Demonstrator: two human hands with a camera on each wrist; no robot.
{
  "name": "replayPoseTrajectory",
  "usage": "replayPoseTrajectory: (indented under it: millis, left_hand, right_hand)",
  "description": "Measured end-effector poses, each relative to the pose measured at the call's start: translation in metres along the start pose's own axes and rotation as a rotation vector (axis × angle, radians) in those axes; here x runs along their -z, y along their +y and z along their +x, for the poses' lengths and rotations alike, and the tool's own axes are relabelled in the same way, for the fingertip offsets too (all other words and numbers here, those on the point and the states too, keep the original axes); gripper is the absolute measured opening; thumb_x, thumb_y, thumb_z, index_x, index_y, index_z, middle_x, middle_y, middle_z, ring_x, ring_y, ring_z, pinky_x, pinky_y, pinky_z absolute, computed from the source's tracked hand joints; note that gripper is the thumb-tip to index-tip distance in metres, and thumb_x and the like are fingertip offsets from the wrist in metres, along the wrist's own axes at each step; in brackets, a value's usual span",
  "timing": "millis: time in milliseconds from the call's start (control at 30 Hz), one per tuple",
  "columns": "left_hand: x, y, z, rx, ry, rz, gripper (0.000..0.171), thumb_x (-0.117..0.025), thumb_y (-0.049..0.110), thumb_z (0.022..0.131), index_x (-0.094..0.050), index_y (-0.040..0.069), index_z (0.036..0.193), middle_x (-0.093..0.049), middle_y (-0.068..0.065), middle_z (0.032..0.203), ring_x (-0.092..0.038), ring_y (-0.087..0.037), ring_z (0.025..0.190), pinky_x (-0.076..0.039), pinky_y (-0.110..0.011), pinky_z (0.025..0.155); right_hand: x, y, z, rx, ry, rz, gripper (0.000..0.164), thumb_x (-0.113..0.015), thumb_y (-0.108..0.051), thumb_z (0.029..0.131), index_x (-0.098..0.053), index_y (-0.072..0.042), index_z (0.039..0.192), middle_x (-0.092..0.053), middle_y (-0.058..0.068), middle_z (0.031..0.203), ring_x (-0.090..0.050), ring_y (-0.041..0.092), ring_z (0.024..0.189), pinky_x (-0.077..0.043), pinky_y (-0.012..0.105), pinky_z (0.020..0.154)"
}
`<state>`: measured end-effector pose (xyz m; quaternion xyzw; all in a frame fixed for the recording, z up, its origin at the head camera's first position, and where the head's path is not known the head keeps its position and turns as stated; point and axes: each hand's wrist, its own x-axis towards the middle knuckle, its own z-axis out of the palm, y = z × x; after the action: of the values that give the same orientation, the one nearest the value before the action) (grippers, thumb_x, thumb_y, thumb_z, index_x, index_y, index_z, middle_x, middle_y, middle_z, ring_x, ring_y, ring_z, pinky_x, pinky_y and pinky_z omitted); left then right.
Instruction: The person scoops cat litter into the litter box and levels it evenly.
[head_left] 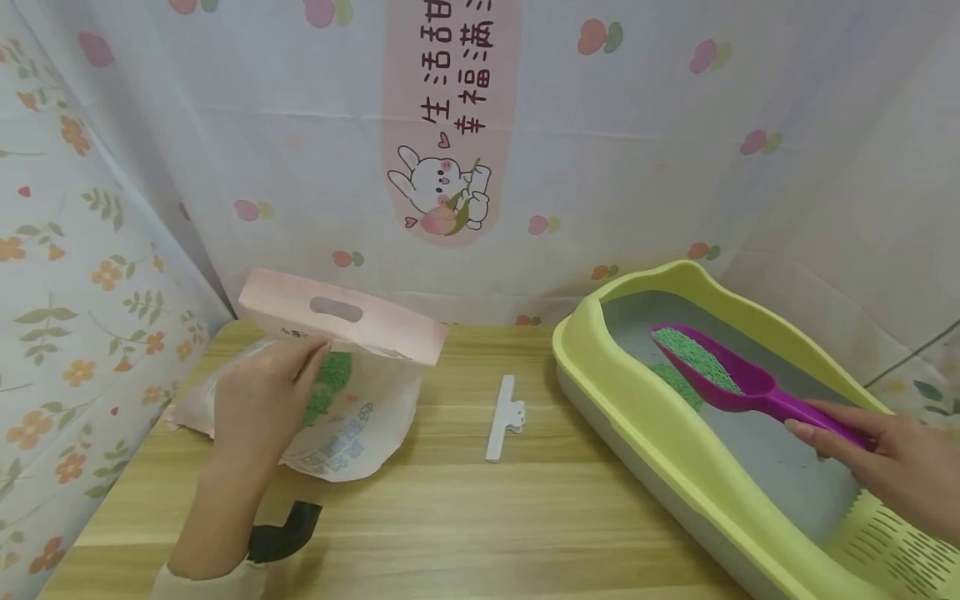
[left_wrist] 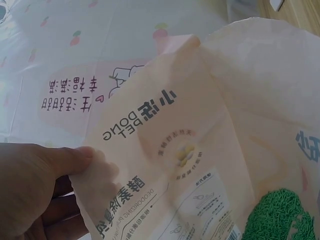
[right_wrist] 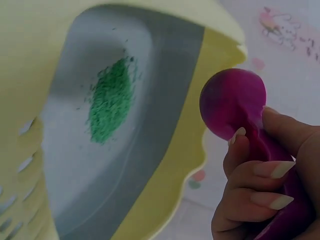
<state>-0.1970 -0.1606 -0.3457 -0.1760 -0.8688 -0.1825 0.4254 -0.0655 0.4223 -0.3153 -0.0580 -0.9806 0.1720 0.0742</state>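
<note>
The right hand grips a purple plastic scoop heaped with green pellets above a grey, yellow-rimmed plastic tray; the left hand pinches the edge of a pale pink, open bag lying on the wooden bench, a white plastic clip between bag and tray

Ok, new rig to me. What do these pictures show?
No machine here, just a person's bare hands. The wide picture comes from a camera on the head; the two closer ones from one on each wrist. The left hand pinches the edge of an open bag with green pellets inside. The right hand grips a purple scoop, loaded with more pellets, over a yellow-rimmed tray holding a small green pile. On the wooden table, between bag and tray, lies a white clip.
</note>
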Motion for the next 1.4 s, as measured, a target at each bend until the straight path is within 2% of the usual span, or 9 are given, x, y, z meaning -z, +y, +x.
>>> replayPoseTrajectory:
  millis: [267, 367, 467, 567, 700, 1033, 1200, 1267, 1400]
  left_hand:
    - [0.000, -0.001, -0.001, -0.006, 0.009, -0.008, 0.012, -0.079, 0.010, 0.086, -0.078, 0.002, 0.096, -0.074, -0.013, 0.073, -0.056, -0.021, 0.049, -0.041, -0.037, 0.045]
    - [0.000, -0.001, -0.001, -0.002, 0.003, -0.007, 0.012, -0.078, 0.011, 0.088, -0.078, 0.003, 0.098, -0.075, -0.012, 0.075, -0.060, -0.023, 0.053, -0.043, -0.038, 0.047]
    - [0.000, -0.001, -0.001, 0.012, 0.006, 0.001, 0.012, -0.077, 0.011, 0.088, -0.078, 0.004, 0.098, -0.076, -0.013, 0.077, -0.063, -0.026, 0.055, -0.043, -0.039, 0.047]
    - [0.001, -0.003, -0.002, 0.017, 0.011, 0.010, 0.012, -0.077, 0.011, 0.088, -0.078, 0.003, 0.097, -0.075, -0.014, 0.076, -0.062, -0.026, 0.055, -0.042, -0.039, 0.047]
    - [0.002, -0.003, -0.001, 0.014, 0.004, 0.007, 0.013, -0.077, 0.010, 0.088, -0.078, 0.001, 0.098, -0.074, -0.014, 0.074, -0.054, -0.023, 0.051, -0.039, -0.036, 0.046]
    - [0.001, 0.001, 0.001, 0.011, -0.003, -0.007, 0.014, -0.078, 0.009, 0.087, -0.078, 0.001, 0.098, -0.071, -0.014, 0.069, -0.045, -0.019, 0.050, -0.032, -0.031, 0.046]
    - [0.000, 0.000, 0.001, 0.016, -0.007, -0.008, 0.014, -0.078, 0.010, 0.087, -0.078, 0.001, 0.098, -0.072, -0.014, 0.070, -0.046, -0.019, 0.049, -0.033, -0.031, 0.046]
    - [0.000, 0.000, 0.001, 0.014, -0.005, -0.008, 0.013, -0.078, 0.010, 0.087, -0.078, 0.001, 0.098, -0.073, -0.014, 0.070, -0.046, -0.019, 0.049, -0.033, -0.031, 0.046]
    - [0.000, 0.001, 0.001, 0.007, 0.003, -0.009, 0.013, -0.078, 0.009, 0.087, -0.078, 0.001, 0.097, -0.072, -0.014, 0.070, -0.047, -0.019, 0.049, -0.034, -0.032, 0.045]
  right_hand:
    - [-0.011, 0.033, 0.012, 0.013, 0.004, -0.016, 0.035, -0.067, -0.035, 0.098, -0.073, -0.004, 0.113, -0.051, -0.010, 0.065, -0.032, 0.007, 0.051, -0.027, 0.028, 0.044]
    - [-0.013, 0.046, 0.017, 0.023, -0.013, -0.043, 0.035, -0.065, -0.036, 0.099, -0.073, -0.005, 0.112, -0.050, -0.011, 0.065, -0.030, 0.005, 0.052, -0.026, 0.027, 0.044]
    - [-0.015, 0.054, 0.022, 0.043, -0.038, -0.054, 0.041, -0.066, -0.036, 0.098, -0.071, 0.000, 0.117, -0.056, -0.013, 0.067, -0.033, 0.005, 0.053, -0.027, 0.027, 0.046]
    - [-0.015, 0.057, 0.027, 0.050, -0.083, -0.071, 0.042, -0.067, -0.036, 0.098, -0.071, 0.000, 0.118, -0.060, -0.011, 0.069, -0.036, 0.006, 0.054, -0.030, 0.027, 0.047]
    - [-0.015, 0.059, 0.031, 0.049, -0.153, -0.119, 0.044, -0.064, -0.038, 0.099, -0.071, 0.001, 0.118, -0.056, -0.008, 0.068, -0.035, 0.006, 0.053, -0.030, 0.025, 0.047]
    - [-0.015, 0.066, 0.033, 0.065, -0.234, -0.132, 0.046, -0.062, -0.033, 0.101, -0.068, 0.008, 0.121, -0.055, -0.007, 0.069, -0.034, 0.004, 0.056, -0.030, 0.024, 0.049]
    - [-0.016, 0.068, 0.038, 0.078, -0.270, -0.139, 0.045, -0.061, -0.031, 0.101, -0.068, 0.010, 0.119, -0.055, -0.007, 0.067, -0.035, 0.003, 0.054, -0.031, 0.022, 0.048]
    - [-0.014, 0.068, 0.041, 0.083, -0.299, -0.139, 0.041, -0.060, -0.032, 0.102, -0.071, 0.007, 0.114, -0.053, -0.007, 0.067, -0.033, 0.003, 0.052, -0.031, 0.022, 0.048]
    - [-0.010, 0.068, 0.049, 0.083, -0.350, -0.153, 0.028, -0.060, -0.033, 0.102, -0.073, -0.010, 0.096, -0.051, -0.010, 0.065, -0.032, 0.001, 0.050, -0.032, 0.020, 0.046]
